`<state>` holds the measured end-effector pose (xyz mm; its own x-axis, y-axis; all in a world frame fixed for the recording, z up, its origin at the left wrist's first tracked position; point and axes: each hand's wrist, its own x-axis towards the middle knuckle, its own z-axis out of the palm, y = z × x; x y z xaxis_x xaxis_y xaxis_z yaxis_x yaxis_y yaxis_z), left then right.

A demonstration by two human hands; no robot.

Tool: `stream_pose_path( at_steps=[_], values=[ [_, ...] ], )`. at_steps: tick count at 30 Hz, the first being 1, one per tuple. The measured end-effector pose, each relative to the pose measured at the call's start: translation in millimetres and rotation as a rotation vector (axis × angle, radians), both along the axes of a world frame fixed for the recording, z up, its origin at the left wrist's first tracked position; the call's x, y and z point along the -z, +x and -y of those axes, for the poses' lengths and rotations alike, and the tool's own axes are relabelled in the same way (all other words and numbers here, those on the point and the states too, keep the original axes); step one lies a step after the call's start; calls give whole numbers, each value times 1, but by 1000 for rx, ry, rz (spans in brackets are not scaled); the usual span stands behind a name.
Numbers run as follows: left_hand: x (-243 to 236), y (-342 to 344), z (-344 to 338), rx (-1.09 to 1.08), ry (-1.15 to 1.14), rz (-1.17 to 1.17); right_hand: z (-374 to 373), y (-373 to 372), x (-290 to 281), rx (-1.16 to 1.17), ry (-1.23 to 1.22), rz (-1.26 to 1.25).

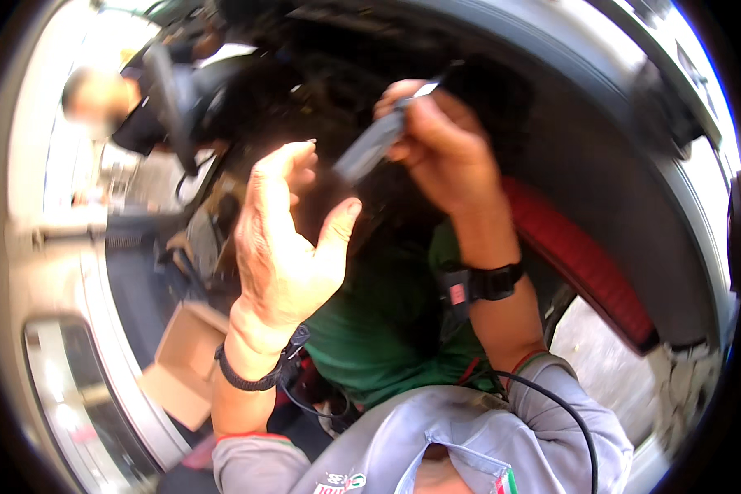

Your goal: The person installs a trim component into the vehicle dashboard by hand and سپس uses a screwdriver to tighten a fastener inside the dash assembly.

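Car interior (136,276) surrounds both hands (280,235), grey object (370,148), red-padded door (617,181).

This is the cabin of a vehicle. A steering wheel (171,107) and a dark door (634,185) with red padded trim (580,257) show it.

Vehicle cabin (62,288), bright daylight. Red padded door panel (583,258) right, pale grey ground (603,362) below it, dark-framed rounded window (81,403) lower left.
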<state>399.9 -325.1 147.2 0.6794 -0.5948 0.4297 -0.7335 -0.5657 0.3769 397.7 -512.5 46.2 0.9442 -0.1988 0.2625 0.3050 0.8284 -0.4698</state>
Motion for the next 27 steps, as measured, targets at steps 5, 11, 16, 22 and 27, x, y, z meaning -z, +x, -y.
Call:
stream_pose_path(
  at_steps=[5, 11, 16, 22, 27],
  values=[
    [8, -66, -133, -396, -92, -129, 7, 1, 13, 1, 17, 152],
    [31, -191, -287, -880, -425, -379, 29, 0, 5, -309, 175, 299],
    [76, -244, -339, -1020, -508, -355, 14, -9, -2, -297, 127, 197],
    [149, -200, -335, -977, -108, -285, 9, -37, 23, -374, -197, -23],
    [230, -164, -350, -874, -65, -285, 4, -71, 60, -192, -517, -339]
  ],
)
